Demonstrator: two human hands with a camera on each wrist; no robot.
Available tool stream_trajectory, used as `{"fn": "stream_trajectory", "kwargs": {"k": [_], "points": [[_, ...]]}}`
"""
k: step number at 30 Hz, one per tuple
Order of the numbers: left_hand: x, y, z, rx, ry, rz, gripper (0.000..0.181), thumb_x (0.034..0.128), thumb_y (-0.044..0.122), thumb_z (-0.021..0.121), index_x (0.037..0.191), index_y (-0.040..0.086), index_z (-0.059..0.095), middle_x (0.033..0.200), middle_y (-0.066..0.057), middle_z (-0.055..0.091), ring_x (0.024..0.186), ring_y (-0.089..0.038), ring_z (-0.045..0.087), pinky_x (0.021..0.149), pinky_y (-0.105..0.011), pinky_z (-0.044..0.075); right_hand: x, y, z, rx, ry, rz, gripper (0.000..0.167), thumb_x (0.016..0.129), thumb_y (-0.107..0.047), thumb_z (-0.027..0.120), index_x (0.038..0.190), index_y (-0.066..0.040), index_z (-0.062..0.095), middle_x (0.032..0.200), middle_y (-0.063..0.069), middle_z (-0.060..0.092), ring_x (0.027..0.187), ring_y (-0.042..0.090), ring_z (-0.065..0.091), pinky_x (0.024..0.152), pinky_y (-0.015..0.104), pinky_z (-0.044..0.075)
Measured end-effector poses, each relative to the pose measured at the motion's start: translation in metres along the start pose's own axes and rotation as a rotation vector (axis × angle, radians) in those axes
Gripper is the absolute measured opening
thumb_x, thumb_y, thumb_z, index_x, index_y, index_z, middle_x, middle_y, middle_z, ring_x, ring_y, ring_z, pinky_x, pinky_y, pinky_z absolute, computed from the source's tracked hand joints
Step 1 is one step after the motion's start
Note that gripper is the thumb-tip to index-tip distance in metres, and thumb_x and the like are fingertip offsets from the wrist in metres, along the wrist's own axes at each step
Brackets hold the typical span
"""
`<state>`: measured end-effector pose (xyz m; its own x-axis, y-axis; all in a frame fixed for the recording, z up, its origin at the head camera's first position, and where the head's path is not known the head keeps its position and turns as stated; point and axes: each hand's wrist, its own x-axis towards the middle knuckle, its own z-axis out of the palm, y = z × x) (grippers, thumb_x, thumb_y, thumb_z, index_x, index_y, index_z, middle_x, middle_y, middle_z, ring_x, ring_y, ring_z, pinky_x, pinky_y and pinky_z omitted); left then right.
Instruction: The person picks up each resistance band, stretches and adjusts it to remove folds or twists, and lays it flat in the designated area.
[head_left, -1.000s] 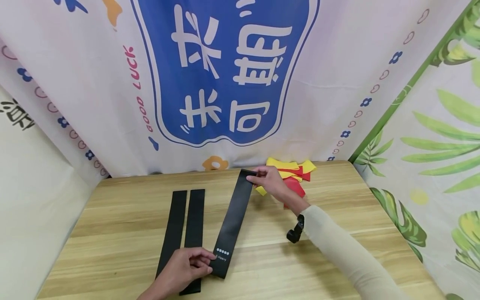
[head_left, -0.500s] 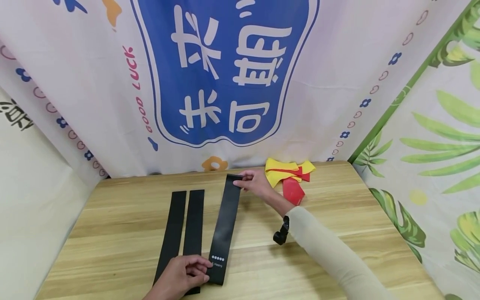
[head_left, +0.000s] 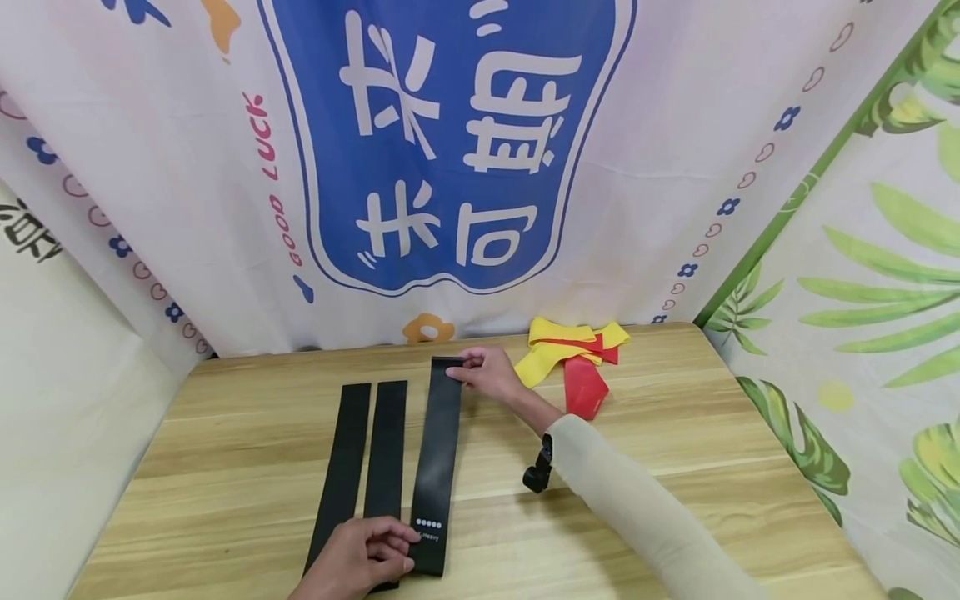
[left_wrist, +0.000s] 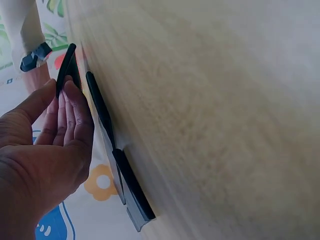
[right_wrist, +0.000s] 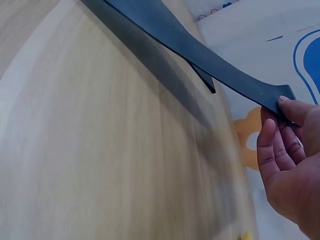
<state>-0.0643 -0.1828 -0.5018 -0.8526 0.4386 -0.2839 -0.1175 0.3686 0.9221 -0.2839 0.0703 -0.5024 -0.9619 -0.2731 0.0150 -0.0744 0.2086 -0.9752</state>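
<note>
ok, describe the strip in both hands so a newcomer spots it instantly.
On the wooden table, look left of the red and yellow pile. The black strip there spans from the right hand to the left hand. White dots mark its near end; unlike the two strips lying to its left, it's raised off the table.

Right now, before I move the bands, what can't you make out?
- Start of the label on the held black band: head view, covered by the left grip.
- Near end of the leftmost black band: head view, behind the left grip.
- Print on the red band: head view, too small.
- Held black band's near end: right wrist view, cut off by the top edge.
</note>
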Motion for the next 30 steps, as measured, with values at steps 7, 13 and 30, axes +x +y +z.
{"fn": "stream_trajectory", "kwargs": {"k": [7, 13, 30], "points": [[0.0, -0.004, 0.0, 0.024, 0.002, -0.002, 0.022, 0.0884, 0.004, 0.083, 0.109, -0.001, 0.077, 0.093, -0.004, 0.074, 0.08, -0.016, 0.07, 0.071, -0.025, 0.059, 0.002, 0.006, 0.01, -0.013, 0.004, 0.014, 0.023, 0.094, -0.009, 0.081, 0.113, 0.002, 0.077, 0.083, 0.003, 0.068, 0.073, 0.031, 0.07, 0.067, 0.037, 0.063], [-0.002, -0.006, 0.0, 0.027, -0.003, 0.011, 0.022, 0.0884, 0.004, 0.083, 0.109, -0.002, 0.076, 0.094, -0.006, 0.075, 0.08, -0.014, 0.071, 0.071, -0.023, 0.058, 0.005, 0.01, 0.017, -0.028, -0.003, 0.028, 0.027, 0.094, -0.012, 0.083, 0.117, 0.001, 0.076, 0.086, 0.004, 0.068, 0.067, 0.016, 0.066, 0.065, 0.032, 0.061], [-0.002, -0.008, 0.003, 0.046, -0.011, -0.007, 0.023, 0.0864, 0.006, 0.086, 0.107, 0.001, 0.076, 0.091, -0.003, 0.075, 0.078, -0.019, 0.073, 0.069, -0.024, 0.059, 0.008, 0.023, 0.033, -0.042, -0.003, 0.021, 0.018, 0.093, -0.013, 0.084, 0.109, -0.007, 0.078, 0.076, -0.001, 0.065, 0.057, 0.014, 0.058, 0.052, 0.025, 0.049]]}}
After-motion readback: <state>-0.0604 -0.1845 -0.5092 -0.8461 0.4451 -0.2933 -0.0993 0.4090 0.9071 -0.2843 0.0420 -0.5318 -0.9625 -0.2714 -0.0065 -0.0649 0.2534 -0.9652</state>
